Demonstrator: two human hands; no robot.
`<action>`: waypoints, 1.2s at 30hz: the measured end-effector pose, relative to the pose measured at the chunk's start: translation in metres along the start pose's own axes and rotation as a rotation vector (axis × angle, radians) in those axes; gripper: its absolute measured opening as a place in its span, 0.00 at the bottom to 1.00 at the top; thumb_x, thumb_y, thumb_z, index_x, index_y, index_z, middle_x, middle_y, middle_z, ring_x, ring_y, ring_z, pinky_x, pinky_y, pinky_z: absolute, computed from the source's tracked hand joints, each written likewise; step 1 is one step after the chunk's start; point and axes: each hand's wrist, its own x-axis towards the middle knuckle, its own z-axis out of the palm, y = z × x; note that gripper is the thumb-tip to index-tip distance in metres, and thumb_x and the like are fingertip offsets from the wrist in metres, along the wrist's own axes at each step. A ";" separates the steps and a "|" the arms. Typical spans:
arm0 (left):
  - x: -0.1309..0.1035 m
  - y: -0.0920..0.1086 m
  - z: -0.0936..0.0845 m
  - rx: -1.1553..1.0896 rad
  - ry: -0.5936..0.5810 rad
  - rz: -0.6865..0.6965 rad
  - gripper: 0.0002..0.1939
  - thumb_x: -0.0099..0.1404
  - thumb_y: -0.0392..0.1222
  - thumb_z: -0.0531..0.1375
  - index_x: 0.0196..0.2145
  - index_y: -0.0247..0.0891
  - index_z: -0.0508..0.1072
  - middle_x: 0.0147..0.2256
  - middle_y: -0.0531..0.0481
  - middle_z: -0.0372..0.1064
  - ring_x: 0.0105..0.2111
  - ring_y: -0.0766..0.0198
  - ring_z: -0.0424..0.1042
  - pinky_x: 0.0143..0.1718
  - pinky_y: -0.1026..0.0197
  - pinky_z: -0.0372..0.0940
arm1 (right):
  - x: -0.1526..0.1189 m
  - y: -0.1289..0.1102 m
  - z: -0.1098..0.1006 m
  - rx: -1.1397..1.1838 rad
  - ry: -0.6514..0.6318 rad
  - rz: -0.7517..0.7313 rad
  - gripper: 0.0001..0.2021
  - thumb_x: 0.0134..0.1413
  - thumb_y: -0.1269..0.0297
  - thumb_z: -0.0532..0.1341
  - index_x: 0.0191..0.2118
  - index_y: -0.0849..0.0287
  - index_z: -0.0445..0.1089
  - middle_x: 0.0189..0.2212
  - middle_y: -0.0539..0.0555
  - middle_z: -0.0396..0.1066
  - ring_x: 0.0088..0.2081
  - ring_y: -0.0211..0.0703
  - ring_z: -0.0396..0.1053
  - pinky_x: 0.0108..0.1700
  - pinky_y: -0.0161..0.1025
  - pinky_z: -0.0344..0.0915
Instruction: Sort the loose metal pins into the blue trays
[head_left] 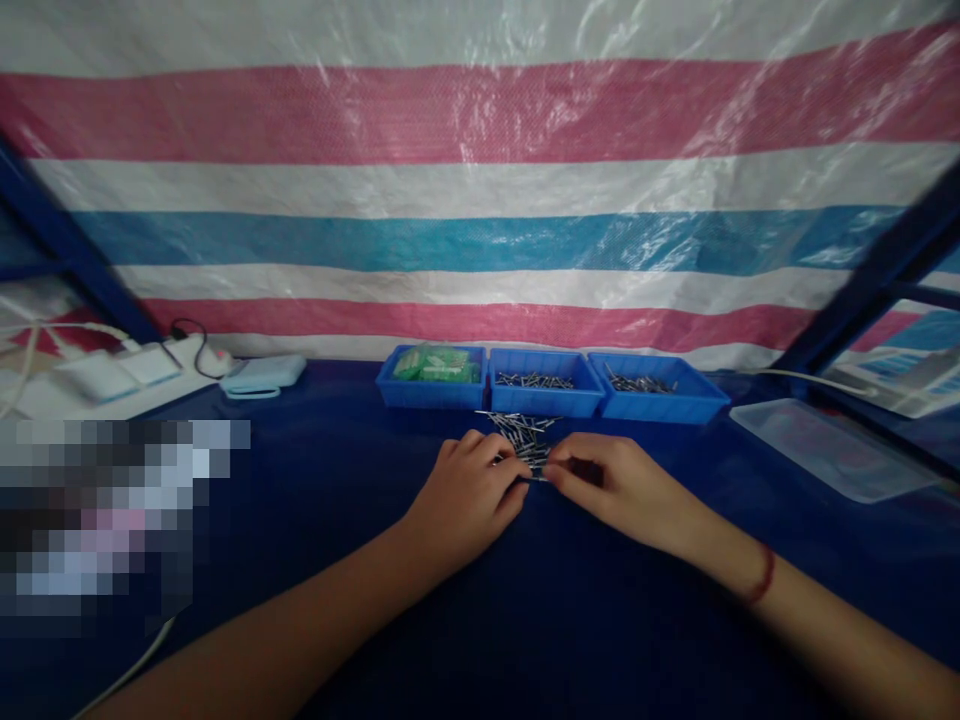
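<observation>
A loose pile of thin silvery metal pieces (523, 428) lies on the dark blue table (315, 500), in front of the middle bin. My left hand (474, 487) rests at the pile's left and near side, its fingers bent and thumb close to the index finger. From the right, my right hand (604, 480) reaches the near edge of the pile, thumb and index finger pinched on a thin metal piece (537, 479). One end of that piece lies by my left fingertips; whether they grip it is hard to see.
Behind the pile stand a blue bin with green packets (436, 364) and two blue bins of metal pieces (534, 381) (641, 384). A clear plastic lid (832, 450) lies right; a light blue case (262, 376) and white power strip (161, 375) lie left.
</observation>
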 end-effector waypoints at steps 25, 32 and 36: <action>0.003 0.006 0.009 -0.701 0.313 -0.163 0.09 0.63 0.33 0.57 0.42 0.38 0.66 0.37 0.51 0.71 0.37 0.65 0.70 0.38 0.63 0.63 | -0.005 -0.011 0.019 0.022 0.130 -0.079 0.06 0.57 0.66 0.55 0.36 0.57 0.69 0.31 0.51 0.71 0.31 0.38 0.69 0.33 0.36 0.65; 0.004 0.006 0.005 -0.808 0.268 -0.268 0.07 0.61 0.37 0.59 0.38 0.37 0.69 0.34 0.51 0.72 0.34 0.65 0.70 0.34 0.63 0.63 | -0.007 -0.010 0.025 0.131 0.148 -0.044 0.07 0.58 0.64 0.55 0.34 0.57 0.69 0.27 0.50 0.68 0.33 0.41 0.68 0.35 0.38 0.65; 0.004 0.006 0.003 -0.775 0.269 -0.227 0.02 0.62 0.37 0.58 0.34 0.37 0.70 0.32 0.52 0.70 0.33 0.66 0.69 0.33 0.64 0.62 | -0.006 -0.011 0.025 0.159 0.142 -0.045 0.06 0.58 0.64 0.55 0.34 0.57 0.68 0.28 0.51 0.68 0.31 0.40 0.67 0.34 0.38 0.64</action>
